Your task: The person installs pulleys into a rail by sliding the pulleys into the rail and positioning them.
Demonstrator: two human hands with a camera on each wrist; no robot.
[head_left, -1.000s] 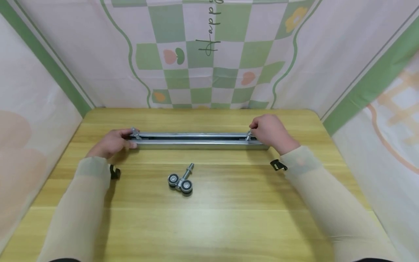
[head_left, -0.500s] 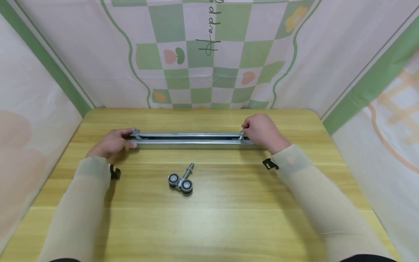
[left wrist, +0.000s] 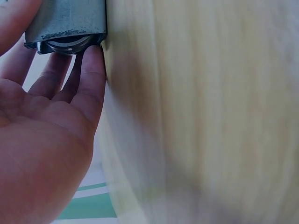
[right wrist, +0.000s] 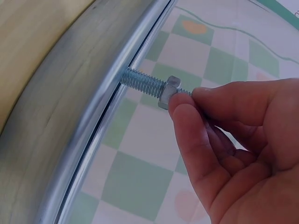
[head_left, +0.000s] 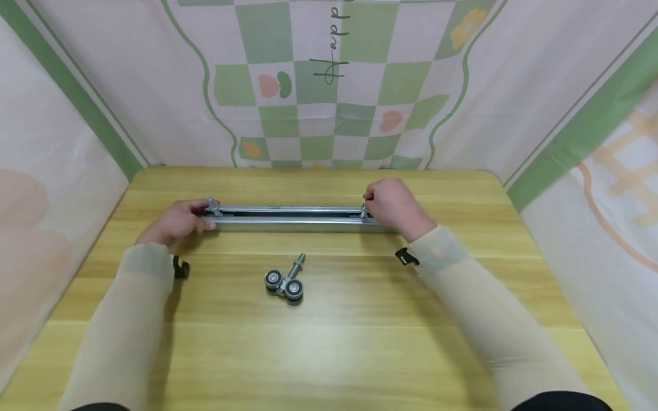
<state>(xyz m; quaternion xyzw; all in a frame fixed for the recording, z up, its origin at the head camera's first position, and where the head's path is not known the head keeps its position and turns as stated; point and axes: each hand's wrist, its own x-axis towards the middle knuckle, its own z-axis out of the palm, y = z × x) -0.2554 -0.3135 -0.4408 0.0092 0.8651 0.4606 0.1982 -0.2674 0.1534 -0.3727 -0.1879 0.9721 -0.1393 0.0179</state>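
Note:
A long silver metal track rail (head_left: 293,227) lies across the table with its slot facing up. At its left end my left hand (head_left: 175,222) grips the rail, thumb in front. The bolt of one roller (head_left: 213,206) stands up there, and in the left wrist view a wheel (left wrist: 70,45) shows inside the end opening. My right hand (head_left: 393,205) pinches the tip of a second roller's threaded bolt (right wrist: 142,81), just beyond its nut (right wrist: 168,92). That bolt rises out of the slot; its wheels are hidden inside the rail.
A loose roller (head_left: 285,285) with black-rimmed wheels and a threaded bolt lies on the wooden table (head_left: 329,354), nearer than the rail. Behind the table hangs a green-and-white checkered cloth (head_left: 319,120), with more cloth along both sides.
My right hand has moved left along the rail, carrying the pinched roller bolt along the slot. The left hand keeps its place at the rail's left end.

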